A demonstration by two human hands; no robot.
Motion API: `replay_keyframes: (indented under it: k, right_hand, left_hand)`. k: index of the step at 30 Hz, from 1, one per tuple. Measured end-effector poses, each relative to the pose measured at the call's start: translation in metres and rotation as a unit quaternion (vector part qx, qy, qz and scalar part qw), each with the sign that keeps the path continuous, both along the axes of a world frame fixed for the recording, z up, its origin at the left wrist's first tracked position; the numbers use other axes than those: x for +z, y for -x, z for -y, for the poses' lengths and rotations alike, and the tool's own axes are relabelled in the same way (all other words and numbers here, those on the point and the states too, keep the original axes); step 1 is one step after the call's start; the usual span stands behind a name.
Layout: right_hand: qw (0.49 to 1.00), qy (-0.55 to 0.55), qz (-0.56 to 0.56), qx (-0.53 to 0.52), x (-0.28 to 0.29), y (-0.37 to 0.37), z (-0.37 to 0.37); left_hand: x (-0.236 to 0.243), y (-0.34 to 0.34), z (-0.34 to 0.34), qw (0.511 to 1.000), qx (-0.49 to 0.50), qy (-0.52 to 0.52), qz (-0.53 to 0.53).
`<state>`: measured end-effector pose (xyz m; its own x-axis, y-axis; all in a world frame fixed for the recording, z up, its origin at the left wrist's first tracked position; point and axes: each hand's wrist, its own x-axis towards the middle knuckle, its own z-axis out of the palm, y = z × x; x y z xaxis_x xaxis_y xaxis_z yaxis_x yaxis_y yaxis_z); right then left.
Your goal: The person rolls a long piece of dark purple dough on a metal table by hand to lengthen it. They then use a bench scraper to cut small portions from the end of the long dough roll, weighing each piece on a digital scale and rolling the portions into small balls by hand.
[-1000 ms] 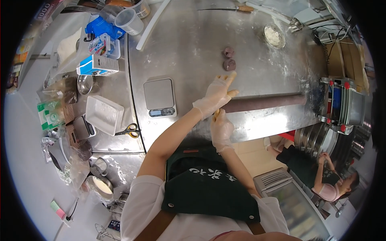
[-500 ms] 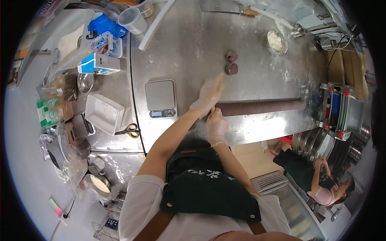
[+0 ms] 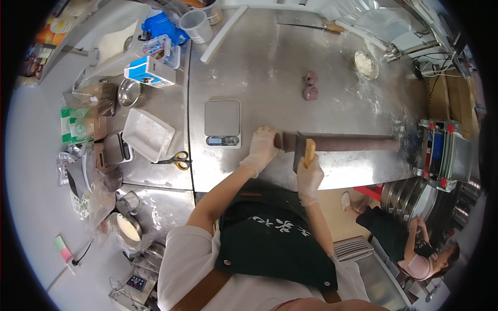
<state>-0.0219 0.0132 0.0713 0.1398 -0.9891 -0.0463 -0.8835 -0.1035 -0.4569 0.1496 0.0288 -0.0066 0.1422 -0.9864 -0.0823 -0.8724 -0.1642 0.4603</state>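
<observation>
A long purple-brown dough log [image 3: 358, 144] lies sideways across the steel table in front of me. My right hand [image 3: 310, 180], gloved in clear plastic, is closed round the wooden handle of a dough scraper [image 3: 299, 151]. Its broad metal blade stands upright across the log near the left end. At that end my gloved left hand [image 3: 263, 149] has its fingers curled against the dough; its fingertips are partly hidden. Farther off lie two small round dough pieces [image 3: 310, 93], one behind the other. A digital kitchen scale [image 3: 222, 119] sits left of my left hand.
A bowl of white powder [image 3: 366, 65] and a cleaver [image 3: 301, 19] lie at the back. To the left are scissors [image 3: 181, 160], a white tray [image 3: 149, 136] and a carton [image 3: 149, 72]. A red-knobbed machine [image 3: 437, 150] stands right; another person [image 3: 399, 233] works at lower right.
My left hand has come down and back to the log's left end. My right hand has moved right, and the scraper blade now stands across the log. The view has shifted slightly.
</observation>
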Motion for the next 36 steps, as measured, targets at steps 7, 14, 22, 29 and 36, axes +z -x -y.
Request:
replay_keyframes:
  k: [7, 14, 22, 29, 36]
  right_hand:
    - [0.999, -0.021, 0.023, 0.031, -0.006, 0.005, -0.017]
    - [0.994, -0.072, -0.02, 0.083, -0.023, 0.003, -0.027]
    - [0.992, -0.031, -0.028, 0.117, -0.034, -0.009, -0.024]
    - [0.994, -0.031, -0.004, 0.103, -0.028, -0.012, -0.016]
    - [0.993, -0.036, -0.02, 0.108, -0.035, -0.02, -0.01]
  left_hand:
    - [-0.013, -0.109, -0.051, 0.916, 0.338, 0.174, -0.127]
    - [-0.003, -0.091, -0.061, 0.92, 0.353, 0.154, 0.07]
    - [-0.023, -0.029, -0.026, 0.984, 0.131, 0.063, -0.1]
    - [-0.033, 0.004, -0.031, 0.968, 0.208, -0.025, -0.14]
    - [-0.03, 0.006, -0.038, 0.955, 0.24, 0.013, -0.174]
